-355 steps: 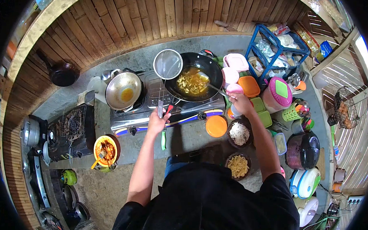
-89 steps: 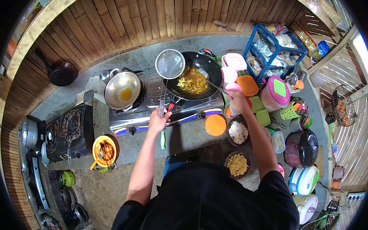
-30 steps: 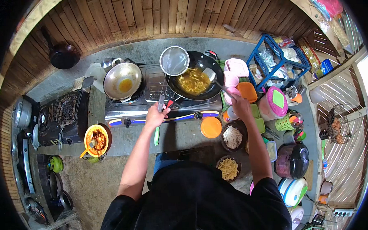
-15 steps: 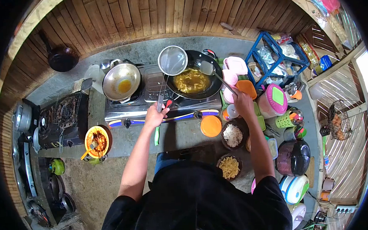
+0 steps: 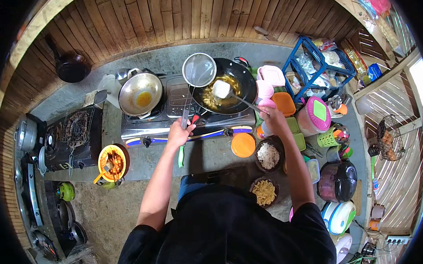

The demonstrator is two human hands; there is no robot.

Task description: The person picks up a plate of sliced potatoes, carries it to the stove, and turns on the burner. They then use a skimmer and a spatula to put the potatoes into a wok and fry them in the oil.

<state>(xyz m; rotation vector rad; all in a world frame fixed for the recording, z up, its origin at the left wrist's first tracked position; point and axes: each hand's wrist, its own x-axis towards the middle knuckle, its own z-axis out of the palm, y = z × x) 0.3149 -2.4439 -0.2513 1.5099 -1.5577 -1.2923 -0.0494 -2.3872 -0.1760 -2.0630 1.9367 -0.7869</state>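
My left hand is closed round the long handle of a round mesh strainer, whose basket hangs at the left rim of a black wok. In the wok, pale yellow strips of food lie in bubbling oil. My right hand grips the handle of a spatula, and its flat blade is over the food in the middle of the wok. Both stand at a two-burner gas stove, with a lighter metal wok holding a little oil on its left burner.
An orange lid, a bowl of white shreds and a bowl of yellow strips sit near my right arm. Plastic tubs and a blue rack crowd the right. An orange bowl with red sauce stands left.
The spatula blade has moved left and down from the wok's right side to its middle, over the food. My right hand shifted slightly left; my left hand and strainer stayed almost still.
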